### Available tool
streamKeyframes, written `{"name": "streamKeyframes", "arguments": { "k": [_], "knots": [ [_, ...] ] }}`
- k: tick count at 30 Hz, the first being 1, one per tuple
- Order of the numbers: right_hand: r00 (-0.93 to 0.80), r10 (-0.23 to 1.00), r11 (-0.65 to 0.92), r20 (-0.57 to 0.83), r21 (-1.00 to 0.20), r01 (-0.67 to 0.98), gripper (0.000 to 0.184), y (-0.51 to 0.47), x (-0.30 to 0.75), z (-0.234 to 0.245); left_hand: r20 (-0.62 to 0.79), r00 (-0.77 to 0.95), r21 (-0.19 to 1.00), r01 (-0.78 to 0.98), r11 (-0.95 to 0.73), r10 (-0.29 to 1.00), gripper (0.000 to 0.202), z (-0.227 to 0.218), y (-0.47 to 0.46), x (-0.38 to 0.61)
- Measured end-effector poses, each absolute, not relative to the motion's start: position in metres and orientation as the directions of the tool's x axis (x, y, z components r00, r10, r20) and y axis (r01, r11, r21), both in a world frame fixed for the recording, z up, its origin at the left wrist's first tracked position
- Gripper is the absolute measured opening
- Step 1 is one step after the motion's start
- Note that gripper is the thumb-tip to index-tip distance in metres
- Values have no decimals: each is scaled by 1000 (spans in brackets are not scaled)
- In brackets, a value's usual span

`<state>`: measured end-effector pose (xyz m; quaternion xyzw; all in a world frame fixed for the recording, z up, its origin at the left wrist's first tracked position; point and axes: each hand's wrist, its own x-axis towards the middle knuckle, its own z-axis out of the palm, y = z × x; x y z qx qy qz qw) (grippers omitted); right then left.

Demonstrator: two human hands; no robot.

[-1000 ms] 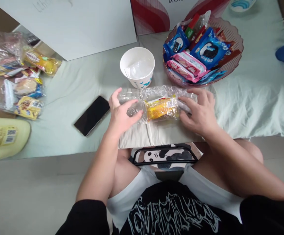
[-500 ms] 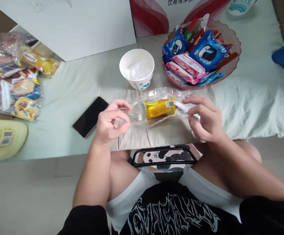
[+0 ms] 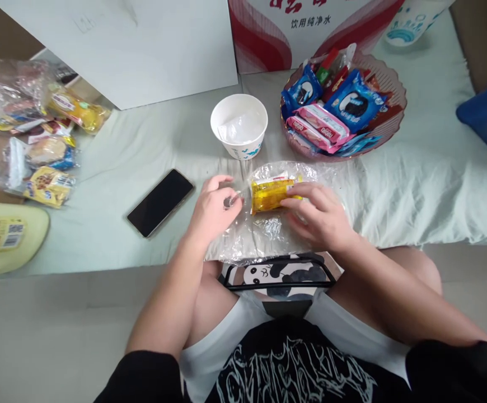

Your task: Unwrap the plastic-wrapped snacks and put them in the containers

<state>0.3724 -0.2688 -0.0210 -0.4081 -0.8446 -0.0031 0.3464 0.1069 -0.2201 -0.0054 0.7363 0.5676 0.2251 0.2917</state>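
Yellow rectangular foil snack packet (image 3: pixel 274 193) lies in the crinkled clear plastic bag (image 3: pixel 264 235) at the cloth-covered table's (image 3: pixel 134 145) near edge, between left hand (image 3: pixel 213 212) and right hand (image 3: pixel 319 217). Round white paper cup (image 3: pixel 239 126) sits just behind, flat black smartphone (image 3: pixel 160 202) left, scalloped pink plastic basket (image 3: pixel 397 103) behind-right.

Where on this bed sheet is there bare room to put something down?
Bare sheet lies between the phone and the snack pile; a wider patch lies right of the right hand, below the pink bowl. Crowded: the middle, where the left hand and right hand grip the clear bag near the paper cup.
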Motion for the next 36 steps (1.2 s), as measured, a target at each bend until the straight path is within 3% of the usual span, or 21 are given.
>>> {"name": "streamKeyframes", "arguments": {
  "k": [2, 5, 8, 11, 14, 21, 27, 29, 36],
  "knots": [
    [-444, 705, 664, 554, -294, 688, 41, -269, 365, -25, -60, 209, 815, 575, -73, 976, 20, -5, -223, 118],
    [-401, 758, 613, 515, -350, 708, 53, -268, 359, -31, -246, 219, 966, 141, 219, 944, 23, 0, -227, 129],
    [-351, 784, 582, 512, -412, 701, 66, -266, 357, -37, -397, 296, 842, -259, 474, 868, 26, 10, -230, 135],
    [-257, 828, 520, 498, -512, 684, 78, -264, 358, -40, -424, 377, 683, -464, 564, 824, 25, 19, -230, 137],
    [-191, 879, 454, 438, -643, 617, 80, -263, 361, -40, -432, 424, 598, -526, 605, 796, 24, 23, -227, 135],
    [-203, 919, 395, 339, -792, 466, 64, -264, 368, -36, -452, 410, 625, -488, 609, 792, 24, 19, -223, 135],
    [-198, 945, 310, 261, -908, 282, 96, -269, 361, -37, -408, 485, 520, -573, 634, 773, 17, 16, -234, 147],
    [-187, 954, 268, 234, -945, 186, 98, -269, 359, -35, -390, 509, 488, -592, 641, 767, 17, 16, -237, 150],
    [61, 986, 154, 157, -986, 61, 64, -267, 353, -39, -426, 471, 447, -632, 633, 772, 18, 17, -234, 153]
  ]
}}
